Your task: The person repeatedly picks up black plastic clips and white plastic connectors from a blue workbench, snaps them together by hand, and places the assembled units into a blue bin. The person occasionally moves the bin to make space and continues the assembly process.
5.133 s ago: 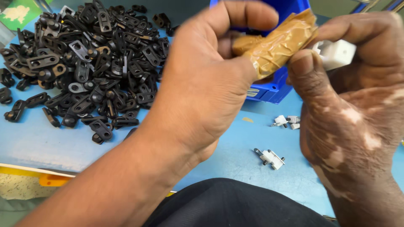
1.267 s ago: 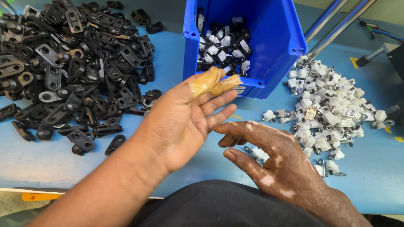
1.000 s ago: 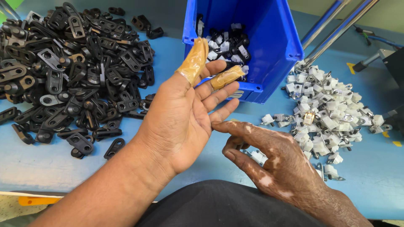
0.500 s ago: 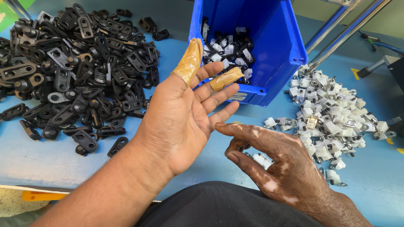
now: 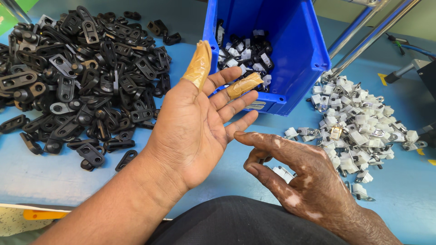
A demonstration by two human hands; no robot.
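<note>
My left hand is held palm up over the blue table, fingers spread, nothing in it. Tan tape wraps the tips of two of its fingers. My right hand hovers low at the lower right, palm down, with index finger and thumb apart. Just under its fingers lie small white clips on the table; I see none gripped. A blue bin stands beyond both hands and holds assembled black-and-white parts.
A large heap of black plastic brackets covers the table's left side. A pile of white clips with metal loops lies to the right of the bin. Metal rods slant at the top right. Dark fabric fills the bottom.
Five seconds ago both hands were raised and pinching a white clip. Since then the left hand has opened palm up and the right hand has dropped toward the loose clips.
</note>
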